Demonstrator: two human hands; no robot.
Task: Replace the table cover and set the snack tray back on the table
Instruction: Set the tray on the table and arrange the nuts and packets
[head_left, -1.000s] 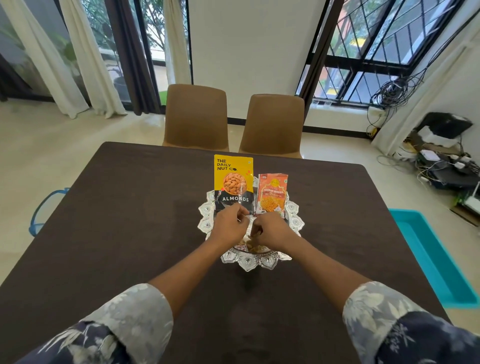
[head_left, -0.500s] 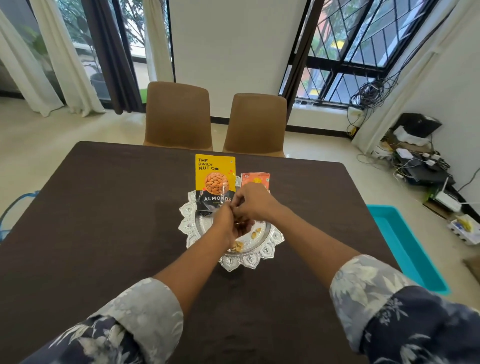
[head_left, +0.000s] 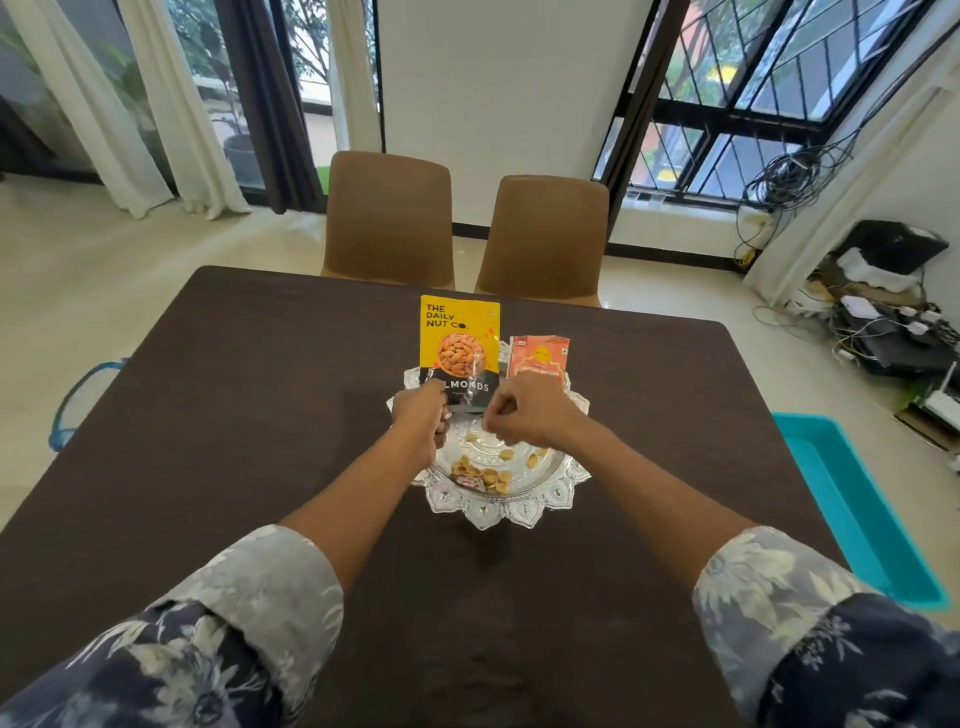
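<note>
Fingers (head_left: 441, 410) curled by "THE DAILY NUT CO. ALMONDS" pkt (head_left: 459, 349) on tray (head_left: 483, 512).

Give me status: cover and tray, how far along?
Done, by the look of it: the dark cover lies flat across the table and the silver tray sits on it, packets standing at its far side. In hand: the left hand and right hand are curled over the tray beside the almond packet; what they hold is unclear. Left: seemingly just letting go.

Both curled hands, left (head_left: 418, 410) and right (head_left: 524, 413), over a silver snack tray (head_left: 498, 506) on the dark table cover (head_left: 234, 415).
</note>
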